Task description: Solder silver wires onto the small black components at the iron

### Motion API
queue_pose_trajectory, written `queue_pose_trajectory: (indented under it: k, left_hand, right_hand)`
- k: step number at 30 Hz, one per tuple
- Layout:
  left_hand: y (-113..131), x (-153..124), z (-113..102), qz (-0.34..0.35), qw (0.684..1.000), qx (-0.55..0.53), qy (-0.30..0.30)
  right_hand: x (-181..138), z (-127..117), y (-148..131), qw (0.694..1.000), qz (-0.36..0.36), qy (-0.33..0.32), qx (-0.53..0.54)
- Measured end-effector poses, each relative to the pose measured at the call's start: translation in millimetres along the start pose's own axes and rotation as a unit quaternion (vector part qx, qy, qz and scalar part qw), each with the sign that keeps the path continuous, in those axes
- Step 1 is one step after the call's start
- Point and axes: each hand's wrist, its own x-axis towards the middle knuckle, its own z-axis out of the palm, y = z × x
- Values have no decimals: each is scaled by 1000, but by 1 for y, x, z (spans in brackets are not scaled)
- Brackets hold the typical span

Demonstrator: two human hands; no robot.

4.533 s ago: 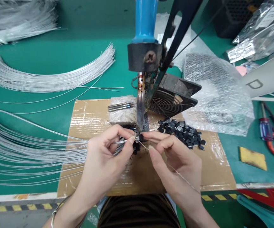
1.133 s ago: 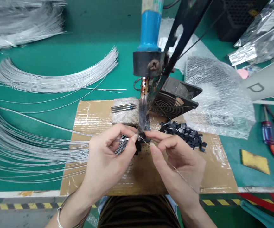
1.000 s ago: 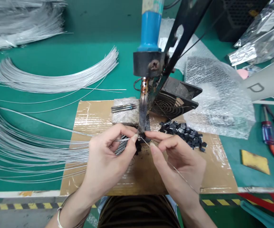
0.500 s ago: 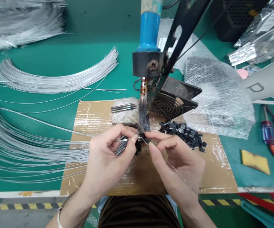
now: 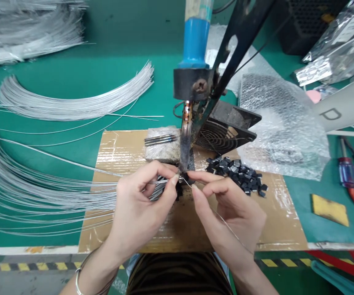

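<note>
My left hand [image 5: 143,200] pinches a thin grey wire [image 5: 161,181] between thumb and forefinger, its end right at the tip of a soldering iron [image 5: 196,43]. That iron has a blue handle and points down, clamped in a black bracket [image 5: 192,84]. Between thumb and fingers of my right hand [image 5: 233,213] runs a strand of solder wire [image 5: 229,230], which meets the iron's tip from the right. The exact contact at the tip is small and partly covered by my fingers. A fan of grey wires [image 5: 57,192] passes behind my left hand.
Small black blocks [image 5: 236,174] are heaped on the cardboard [image 5: 275,221]. Behind the iron stands a black fan [image 5: 222,131]. Metal rods [image 5: 160,140] lie on a wrapped block. Further out are another wire bundle [image 5: 78,106], bubble wrap [image 5: 281,123], a yellow sponge [image 5: 329,209] and a screwdriver [image 5: 347,172].
The soldering iron and its bracket appear slightly further right and lower in view. Both hands keep their pinch at the tip, with hardly any movement.
</note>
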Motion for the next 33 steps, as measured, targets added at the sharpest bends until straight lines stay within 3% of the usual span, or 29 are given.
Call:
queue_pose_trajectory:
  k: [33]
  left_hand:
    - [1, 1, 1, 11, 1000, -5, 1]
  right_hand:
    - [-5, 2, 12, 999, -45, 11, 18]
